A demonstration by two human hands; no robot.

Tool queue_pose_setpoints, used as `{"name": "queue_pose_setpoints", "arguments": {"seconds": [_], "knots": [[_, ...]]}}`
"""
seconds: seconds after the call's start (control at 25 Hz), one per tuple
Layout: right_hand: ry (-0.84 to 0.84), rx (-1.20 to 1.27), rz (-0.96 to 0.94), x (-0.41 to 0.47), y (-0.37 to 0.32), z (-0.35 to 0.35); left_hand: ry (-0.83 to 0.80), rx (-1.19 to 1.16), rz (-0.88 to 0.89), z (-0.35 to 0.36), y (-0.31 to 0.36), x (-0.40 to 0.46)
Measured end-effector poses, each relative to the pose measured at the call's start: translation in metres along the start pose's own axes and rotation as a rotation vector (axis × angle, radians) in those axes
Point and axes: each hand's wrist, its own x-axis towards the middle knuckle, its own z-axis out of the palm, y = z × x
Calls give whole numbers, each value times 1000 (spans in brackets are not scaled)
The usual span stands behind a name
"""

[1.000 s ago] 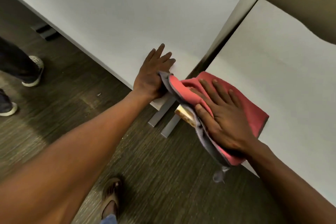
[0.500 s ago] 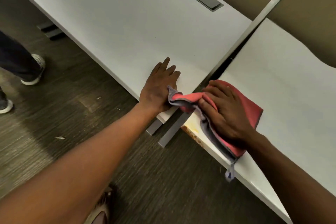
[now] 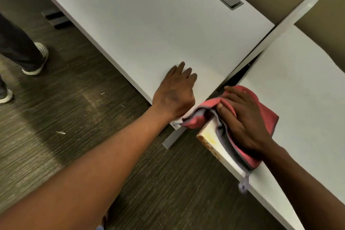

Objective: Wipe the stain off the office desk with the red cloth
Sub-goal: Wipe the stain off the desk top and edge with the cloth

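Now cloth drawn back from corner compared with a second ago, and yellow-brown stain uncovered on near corner and edge of right-hand desk. I judge stain not cleared; more passes needed over that corner. Right hand flat, fingers spread, pressing red cloth onto desk top just beside stain; cloth's grey edge hangs over desk front. Left hand open, palm down, holding nothing, braced on corner of neighbouring desk, touching cloth's loose end.

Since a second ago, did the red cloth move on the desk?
Yes. The red cloth slid back from the desk corner, toward the person's right, uncovering more of the yellow stain.
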Motion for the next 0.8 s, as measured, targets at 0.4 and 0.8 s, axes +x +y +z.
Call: {"name": "queue_pose_setpoints", "arguments": {"seconds": [0.4,0.8], "knots": [[-21,0,-101,-3,-11,7,-2,-21,-28,-2,2,2],[-69,42,-169,-11,-13,6,-6,-7,-39,-4,2,0]]}}
